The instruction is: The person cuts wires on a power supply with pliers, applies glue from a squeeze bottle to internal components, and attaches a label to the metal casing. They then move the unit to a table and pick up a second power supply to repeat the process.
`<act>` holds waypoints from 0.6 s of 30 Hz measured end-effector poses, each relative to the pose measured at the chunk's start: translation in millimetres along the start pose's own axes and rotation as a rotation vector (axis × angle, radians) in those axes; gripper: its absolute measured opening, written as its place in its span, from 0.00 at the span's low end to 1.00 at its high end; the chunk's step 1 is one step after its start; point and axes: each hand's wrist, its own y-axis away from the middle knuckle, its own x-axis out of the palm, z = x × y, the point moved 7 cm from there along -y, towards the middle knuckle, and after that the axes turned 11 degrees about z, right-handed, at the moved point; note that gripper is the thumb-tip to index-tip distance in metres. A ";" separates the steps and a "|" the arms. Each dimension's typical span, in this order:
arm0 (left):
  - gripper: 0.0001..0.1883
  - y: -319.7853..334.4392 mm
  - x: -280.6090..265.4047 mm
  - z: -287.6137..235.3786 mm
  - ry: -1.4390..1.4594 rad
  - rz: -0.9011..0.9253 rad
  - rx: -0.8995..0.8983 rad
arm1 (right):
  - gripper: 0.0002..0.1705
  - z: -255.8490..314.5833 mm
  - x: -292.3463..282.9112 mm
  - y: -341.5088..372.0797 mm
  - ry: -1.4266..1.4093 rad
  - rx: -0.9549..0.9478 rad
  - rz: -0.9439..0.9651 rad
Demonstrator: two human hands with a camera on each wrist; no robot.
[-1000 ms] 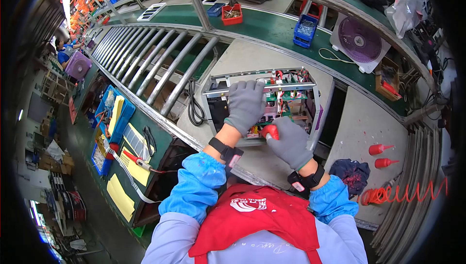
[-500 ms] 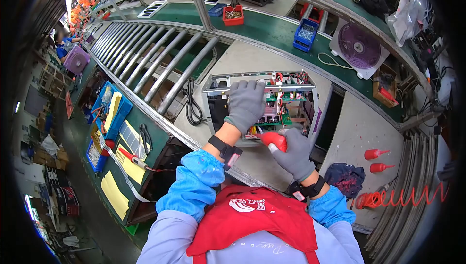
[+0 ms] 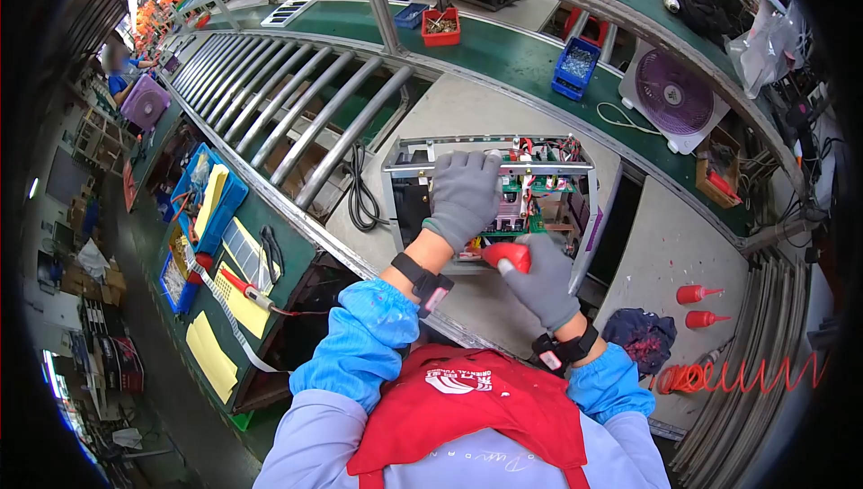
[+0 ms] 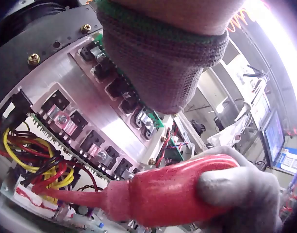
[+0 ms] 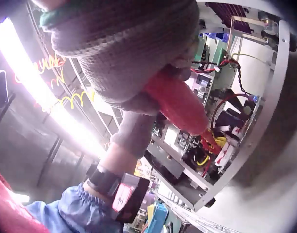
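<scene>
We see the grey-gloved right hand [image 3: 542, 282] clamped round the red plastic squeeze bottle [image 4: 163, 194], nozzle at the white, red-streaked block [image 4: 34, 199] inside the open silver metal chassis [image 3: 557, 166]. Grey-gloved left hand [image 3: 465, 197] lies over the chassis top, fingers together, grip unclear to us. Over-squeezing or slipping could, we judge, smear red onto the yellow, red and black wires [image 4: 29, 167].

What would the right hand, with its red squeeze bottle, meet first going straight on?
Likely the red-smeared white connector, beside the wire bundle: the nozzle of the red squeeze bottle in the right hand aims there, though whether it touches is unclear.
</scene>
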 end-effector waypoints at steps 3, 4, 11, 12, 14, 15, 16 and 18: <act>0.21 -1.4 0.4 -0.8 -0.005 0.006 -0.003 | 0.21 -22.8 2.1 -13.4 -0.075 0.172 0.070; 0.21 -2.1 0.7 -0.6 -0.008 0.010 -0.006 | 0.21 -27.7 4.4 -15.5 -0.101 0.203 0.081; 0.22 -4.1 2.8 1.4 -0.031 0.025 -0.015 | 0.21 -32.3 9.9 -13.0 -0.065 0.178 0.076; 0.22 -3.9 2.9 1.3 -0.038 0.024 -0.015 | 0.21 -32.7 9.4 -12.2 -0.070 0.182 0.076; 0.22 -4.0 3.8 1.3 -0.041 0.020 -0.015 | 0.21 -32.5 10.0 -11.9 -0.071 0.180 0.077; 0.22 -4.5 4.5 1.8 -0.038 0.017 -0.014 | 0.21 -31.8 10.7 -13.3 -0.068 0.174 0.079; 0.22 -5.0 4.6 1.9 -0.036 0.013 -0.013 | 0.21 -31.0 11.2 -14.7 -0.065 0.169 0.079; 0.22 -5.3 4.6 1.6 -0.045 0.027 -0.013 | 0.21 -24.3 9.1 -18.8 -0.036 0.133 0.084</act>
